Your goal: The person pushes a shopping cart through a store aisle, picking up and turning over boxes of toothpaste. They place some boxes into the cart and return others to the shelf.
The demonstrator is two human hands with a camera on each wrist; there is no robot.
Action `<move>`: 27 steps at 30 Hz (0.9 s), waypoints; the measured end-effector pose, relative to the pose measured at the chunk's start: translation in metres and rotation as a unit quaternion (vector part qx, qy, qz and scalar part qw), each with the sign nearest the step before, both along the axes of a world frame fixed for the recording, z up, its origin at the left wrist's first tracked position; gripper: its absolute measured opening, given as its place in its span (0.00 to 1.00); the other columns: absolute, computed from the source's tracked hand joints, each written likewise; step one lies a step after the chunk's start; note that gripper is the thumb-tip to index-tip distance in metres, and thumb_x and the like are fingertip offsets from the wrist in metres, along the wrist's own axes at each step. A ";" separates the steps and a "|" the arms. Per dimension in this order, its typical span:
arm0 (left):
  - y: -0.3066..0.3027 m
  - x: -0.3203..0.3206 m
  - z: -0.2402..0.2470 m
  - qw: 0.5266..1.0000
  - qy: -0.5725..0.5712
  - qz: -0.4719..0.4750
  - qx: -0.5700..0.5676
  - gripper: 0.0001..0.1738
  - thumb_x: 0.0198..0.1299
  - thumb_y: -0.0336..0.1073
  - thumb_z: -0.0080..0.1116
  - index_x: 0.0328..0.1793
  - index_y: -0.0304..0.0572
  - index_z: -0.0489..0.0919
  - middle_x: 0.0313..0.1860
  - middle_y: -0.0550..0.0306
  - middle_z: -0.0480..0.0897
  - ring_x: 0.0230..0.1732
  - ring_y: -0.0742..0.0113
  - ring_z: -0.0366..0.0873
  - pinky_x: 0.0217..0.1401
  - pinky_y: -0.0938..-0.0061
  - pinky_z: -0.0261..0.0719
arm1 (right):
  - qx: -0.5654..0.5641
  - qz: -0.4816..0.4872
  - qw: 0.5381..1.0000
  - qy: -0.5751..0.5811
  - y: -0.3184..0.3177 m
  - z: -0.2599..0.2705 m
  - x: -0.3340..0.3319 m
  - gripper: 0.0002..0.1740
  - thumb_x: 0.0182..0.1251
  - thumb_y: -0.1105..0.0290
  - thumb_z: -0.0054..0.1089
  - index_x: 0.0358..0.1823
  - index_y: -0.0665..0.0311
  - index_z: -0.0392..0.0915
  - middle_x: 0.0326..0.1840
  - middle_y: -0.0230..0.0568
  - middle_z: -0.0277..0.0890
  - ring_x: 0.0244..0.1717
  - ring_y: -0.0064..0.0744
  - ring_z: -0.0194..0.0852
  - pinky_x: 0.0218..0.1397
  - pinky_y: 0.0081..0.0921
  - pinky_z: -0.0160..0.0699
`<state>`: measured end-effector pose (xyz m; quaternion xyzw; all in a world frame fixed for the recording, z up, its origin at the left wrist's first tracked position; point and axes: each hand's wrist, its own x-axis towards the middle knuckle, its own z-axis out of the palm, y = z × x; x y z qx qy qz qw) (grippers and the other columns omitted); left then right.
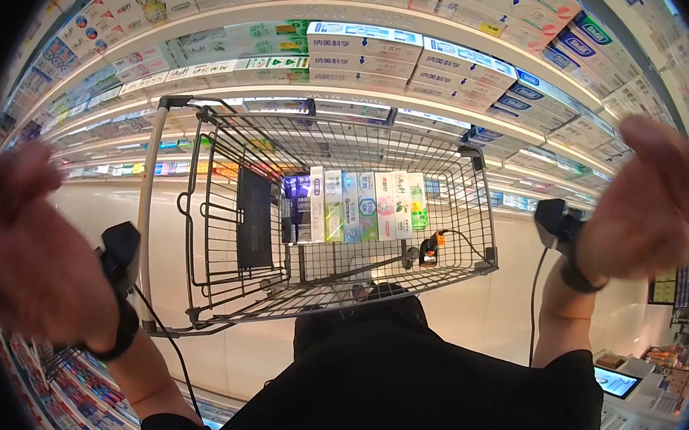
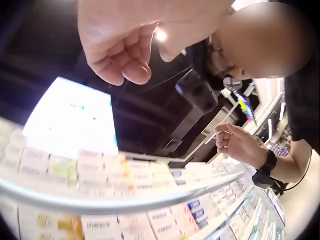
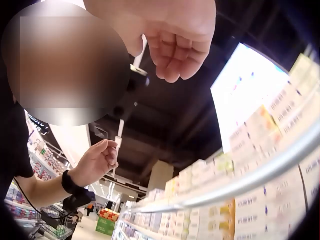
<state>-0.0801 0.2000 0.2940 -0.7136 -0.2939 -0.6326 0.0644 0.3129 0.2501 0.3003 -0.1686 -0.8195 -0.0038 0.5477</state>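
The left hand [image 1: 44, 249] and right hand [image 1: 646, 197] were raised well apart, empty, fingers loosely curled. Between and below them, the boxes [image 1: 368, 206] stood in a row inside the cart [image 1: 256, 216]. They looked light, stiff and smooth, likely to dent if squeezed; best gripped singly by opposite sides. Bare wire showed on the person's side; the top was open, and the shelf [image 1: 261, 15] edge ran beyond the far rim.
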 end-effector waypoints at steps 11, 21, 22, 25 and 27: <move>-0.108 -0.007 0.083 0.952 0.231 -0.106 0.168 0.20 0.70 0.38 0.45 0.58 0.27 0.71 0.44 0.44 0.81 0.39 0.62 0.78 0.44 0.75 0.76 | 0.312 0.069 0.947 -0.035 -0.115 0.086 -0.011 0.23 0.74 0.64 0.42 0.56 0.79 0.70 0.46 0.57 0.77 0.44 0.43 0.78 0.51 0.35 0.75; -0.155 -0.016 0.096 0.938 0.281 -0.111 0.170 0.22 0.70 0.41 0.43 0.60 0.30 0.68 0.44 0.44 0.81 0.37 0.60 0.78 0.42 0.74 0.76 | 0.362 0.058 0.929 -0.050 -0.158 0.100 -0.019 0.23 0.74 0.63 0.41 0.56 0.78 0.70 0.44 0.56 0.77 0.42 0.41 0.77 0.48 0.32 0.75; -0.156 -0.018 0.098 0.938 0.281 -0.114 0.165 0.22 0.70 0.41 0.43 0.61 0.30 0.68 0.44 0.44 0.81 0.37 0.60 0.78 0.42 0.74 0.76 | 0.360 0.055 0.930 -0.051 -0.160 0.102 -0.020 0.23 0.74 0.63 0.41 0.56 0.78 0.70 0.44 0.56 0.77 0.41 0.40 0.77 0.48 0.32 0.75; -0.162 -0.022 0.096 0.937 0.288 -0.108 0.165 0.22 0.70 0.42 0.42 0.61 0.31 0.67 0.44 0.44 0.80 0.37 0.60 0.78 0.41 0.74 0.76 | 0.371 0.054 0.925 -0.055 -0.164 0.105 -0.023 0.23 0.74 0.63 0.41 0.56 0.78 0.70 0.44 0.55 0.77 0.40 0.40 0.77 0.47 0.31 0.75; -0.167 -0.025 0.095 0.938 0.290 -0.105 0.159 0.22 0.71 0.43 0.42 0.62 0.32 0.66 0.45 0.44 0.80 0.37 0.59 0.79 0.41 0.74 0.76 | 0.374 0.054 0.924 -0.055 -0.166 0.104 -0.025 0.23 0.74 0.63 0.41 0.56 0.78 0.70 0.43 0.55 0.77 0.40 0.39 0.77 0.46 0.31 0.75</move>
